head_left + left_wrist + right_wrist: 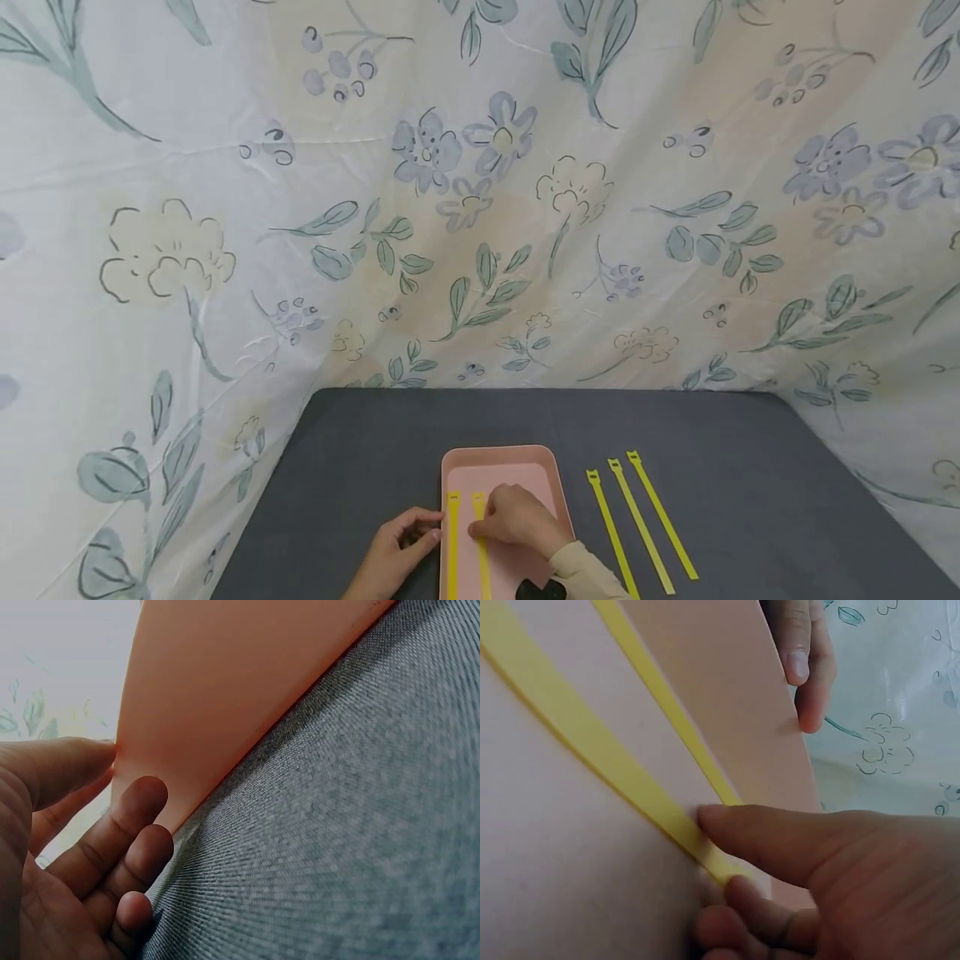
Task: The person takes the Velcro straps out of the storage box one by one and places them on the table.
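Note:
A pink tray [498, 477] lies on the dark grey tabletop, with two yellow hook-and-loop cable ties in it. One cable tie [453, 550] runs straight along the tray's left side. My right hand [522, 521] pinches the second cable tie [656, 802] between thumb and fingers near its slotted head, low over the tray floor. At the tray's left edge is my left hand [395, 550], its fingertips touching the rim and outer wall, the fingers loosely bent. In the left wrist view the tray wall [202, 682] rises beside those fingers.
Right of the tray, three more yellow cable ties [643, 529] lie side by side, slanting, on the grey tabletop [780, 500]. Behind and beside the table hangs a floral cloth [480, 350]. A black device [542, 590] sits at my right wrist.

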Available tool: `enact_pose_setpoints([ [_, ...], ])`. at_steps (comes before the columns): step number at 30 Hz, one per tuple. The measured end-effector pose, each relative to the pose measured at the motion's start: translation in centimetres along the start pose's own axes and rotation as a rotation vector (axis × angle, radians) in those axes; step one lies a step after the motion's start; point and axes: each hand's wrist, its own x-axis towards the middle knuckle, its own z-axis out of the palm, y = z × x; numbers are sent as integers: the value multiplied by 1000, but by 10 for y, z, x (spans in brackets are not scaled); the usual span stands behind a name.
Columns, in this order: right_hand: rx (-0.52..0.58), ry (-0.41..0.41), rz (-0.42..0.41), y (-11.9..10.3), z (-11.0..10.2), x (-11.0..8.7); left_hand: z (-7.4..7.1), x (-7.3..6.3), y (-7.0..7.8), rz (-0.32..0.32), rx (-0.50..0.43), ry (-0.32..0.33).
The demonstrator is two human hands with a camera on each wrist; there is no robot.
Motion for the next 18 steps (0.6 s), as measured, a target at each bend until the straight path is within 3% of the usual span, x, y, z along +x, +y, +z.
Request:
enact_pose_setpoints([
  [10, -41, -48, 30, -4, -9, -9, 0, 0, 4, -7, 13, 6],
  [18, 82, -106, 22, 6, -12, -7, 1, 0, 4, 3, 42, 12],
])
